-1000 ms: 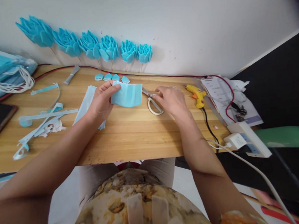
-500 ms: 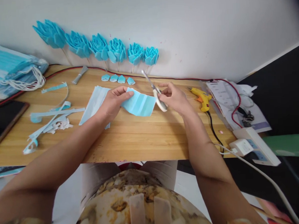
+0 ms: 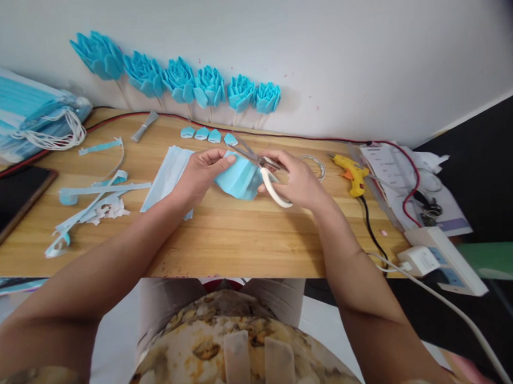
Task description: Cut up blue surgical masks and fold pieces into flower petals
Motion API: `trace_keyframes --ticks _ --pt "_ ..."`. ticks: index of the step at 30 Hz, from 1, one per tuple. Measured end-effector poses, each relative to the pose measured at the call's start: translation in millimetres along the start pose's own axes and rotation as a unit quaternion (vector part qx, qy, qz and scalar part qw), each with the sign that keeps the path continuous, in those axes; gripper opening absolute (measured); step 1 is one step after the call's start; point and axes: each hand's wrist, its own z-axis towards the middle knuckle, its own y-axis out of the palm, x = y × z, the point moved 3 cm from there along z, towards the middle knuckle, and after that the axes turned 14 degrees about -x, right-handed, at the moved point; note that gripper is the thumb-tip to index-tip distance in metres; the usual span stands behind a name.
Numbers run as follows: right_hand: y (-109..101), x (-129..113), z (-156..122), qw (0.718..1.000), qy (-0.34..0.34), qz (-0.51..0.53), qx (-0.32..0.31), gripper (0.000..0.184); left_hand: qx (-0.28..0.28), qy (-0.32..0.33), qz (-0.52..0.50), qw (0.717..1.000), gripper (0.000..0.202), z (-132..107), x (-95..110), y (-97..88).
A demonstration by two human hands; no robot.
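My left hand point(image 3: 199, 175) pinches a pleated blue mask piece point(image 3: 237, 180) just above the wooden table point(image 3: 224, 234). My right hand point(image 3: 296, 180) grips white-handled scissors point(image 3: 268, 177), whose blades reach over the top edge of that blue piece. A second flat mask sheet point(image 3: 166, 175) lies under my left wrist. Several small blue petals point(image 3: 208, 135) sit in a row behind my hands.
Blue mask flowers point(image 3: 182, 81) lean on the wall. A stack of masks point(image 3: 18, 118) and a phone point(image 3: 11, 199) lie at the left, with cut strips point(image 3: 91, 195) nearby. A yellow glue gun point(image 3: 352, 172), papers point(image 3: 404, 178) and a power strip point(image 3: 446, 253) are on the right.
My right hand picked the scissors up off the table and brought them to the blue piece. My left hand kept hold of that piece, which now looks bunched.
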Motion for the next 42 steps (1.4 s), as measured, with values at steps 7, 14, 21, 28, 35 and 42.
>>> trace_keyframes --ticks 7,14,21,28,35,42 --pt "3.5 -2.7 0.9 0.994 -0.033 -0.105 0.015 0.046 -0.018 0.018 0.061 0.998 0.036 1.8 -2.5 -3.8" --pt "5.5 -4.7 1.1 0.99 -0.051 -0.127 0.022 0.04 -0.015 0.025 0.082 0.996 0.038 2.3 -5.0 -4.4" --pt "7.7 -3.5 1.0 0.99 -0.057 -0.126 0.019 0.042 -0.018 0.042 0.09 0.995 0.039 3.0 -5.0 -5.2" --pt "8.3 -2.9 1.4 0.991 -0.058 -0.115 0.024 0.042 -0.021 0.044 0.089 0.995 0.035 3.3 -6.6 -5.1" --pt "7.6 -3.4 0.5 0.992 -0.062 -0.111 0.026 0.041 -0.031 0.048 0.071 0.996 0.034 3.3 -7.1 -4.8" --pt "7.7 -4.2 0.8 0.991 -0.072 -0.113 0.027 0.038 -0.038 0.045 0.069 0.996 0.032 3.8 -7.1 -4.6"
